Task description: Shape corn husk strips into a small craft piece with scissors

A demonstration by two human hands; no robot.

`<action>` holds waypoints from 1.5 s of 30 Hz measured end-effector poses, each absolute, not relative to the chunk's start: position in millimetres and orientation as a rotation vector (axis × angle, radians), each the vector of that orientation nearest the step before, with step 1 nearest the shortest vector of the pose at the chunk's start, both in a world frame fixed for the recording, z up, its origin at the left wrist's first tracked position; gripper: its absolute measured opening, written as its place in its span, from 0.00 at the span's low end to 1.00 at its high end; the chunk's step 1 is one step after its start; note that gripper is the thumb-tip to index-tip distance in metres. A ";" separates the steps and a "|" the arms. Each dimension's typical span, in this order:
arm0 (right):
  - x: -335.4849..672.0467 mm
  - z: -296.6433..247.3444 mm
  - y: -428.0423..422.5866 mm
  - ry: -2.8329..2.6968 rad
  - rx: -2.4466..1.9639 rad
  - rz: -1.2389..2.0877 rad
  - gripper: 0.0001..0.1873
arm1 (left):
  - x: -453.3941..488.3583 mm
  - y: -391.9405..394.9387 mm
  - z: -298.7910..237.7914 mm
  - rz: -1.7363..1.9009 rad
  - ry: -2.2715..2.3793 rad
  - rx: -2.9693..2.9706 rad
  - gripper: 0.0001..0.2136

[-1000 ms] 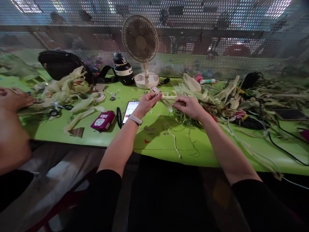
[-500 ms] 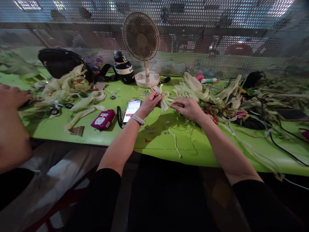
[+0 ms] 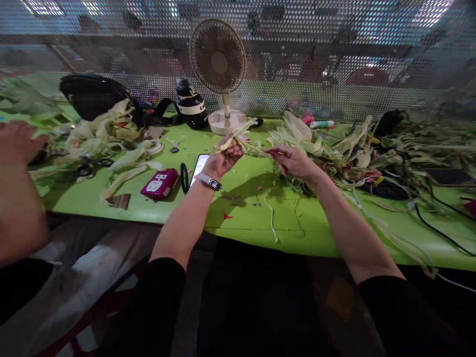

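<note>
My left hand (image 3: 226,159) is turned palm up, its fingers curled around a pale bundle of corn husk (image 3: 238,133) that sticks out above the fingers. To its right, my right hand (image 3: 292,159) is closed in a pinch, with thumb and fingertips at the end of a thin pale strip (image 3: 256,147) that reaches toward the left hand. Whether the strip is joined to the bundle I cannot make out. A heap of dried corn husks (image 3: 297,130) lies just beyond my right hand. Below the left wrist a lit phone (image 3: 200,163) is partly covered.
A fan (image 3: 218,62) and a black bottle (image 3: 191,104) stand at the back by the perforated metal screen. A purple box (image 3: 159,184), scissors (image 3: 85,169) and more husks (image 3: 100,126) lie on the left. Another person's arm (image 3: 20,193) rests at the far left. Cables (image 3: 435,223) run along the right.
My left hand has rolled over from back-up to palm-up, turning the husk bundle with it. My right hand has shifted only slightly, still pinching.
</note>
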State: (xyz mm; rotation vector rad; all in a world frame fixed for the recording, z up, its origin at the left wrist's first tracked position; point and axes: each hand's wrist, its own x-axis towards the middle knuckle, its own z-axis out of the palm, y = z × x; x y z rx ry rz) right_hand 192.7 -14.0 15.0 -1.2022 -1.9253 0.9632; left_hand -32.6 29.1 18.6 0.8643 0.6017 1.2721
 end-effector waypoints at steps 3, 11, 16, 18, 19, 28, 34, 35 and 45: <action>202.1 14.7 -9.4 -1.898 -1.227 1.047 0.25 | -34.4 32.7 17.5 1.281 0.571 0.845 0.20; 241.7 0.9 9.7 -1.927 -1.727 0.212 0.10 | -37.4 40.7 10.6 1.308 0.597 0.885 0.16; 212.6 7.0 -4.9 -1.837 -1.508 -0.009 0.17 | -27.5 28.0 14.4 1.223 0.574 0.843 0.15; 188.5 8.6 -13.7 -1.805 -1.292 0.323 0.19 | -22.4 21.5 14.7 1.173 0.534 0.805 0.15; 176.6 7.8 -17.6 -1.772 -1.200 0.533 0.22 | -20.1 18.9 14.2 1.151 0.522 0.798 0.14; 151.6 2.1 -36.0 -1.940 -1.246 0.209 0.19 | -11.5 19.0 5.9 1.148 0.589 1.036 0.08; 159.9 11.1 -39.9 -2.098 -1.365 -0.229 0.14 | -12.3 23.5 1.4 1.165 0.714 1.284 0.12; 162.0 11.8 -37.6 -2.084 -1.309 -0.235 0.13 | -12.7 24.2 0.7 1.154 0.720 1.317 0.13; 176.4 17.3 -27.5 -2.069 -0.980 -0.072 0.02 | -14.3 19.6 1.3 0.959 0.661 1.393 0.15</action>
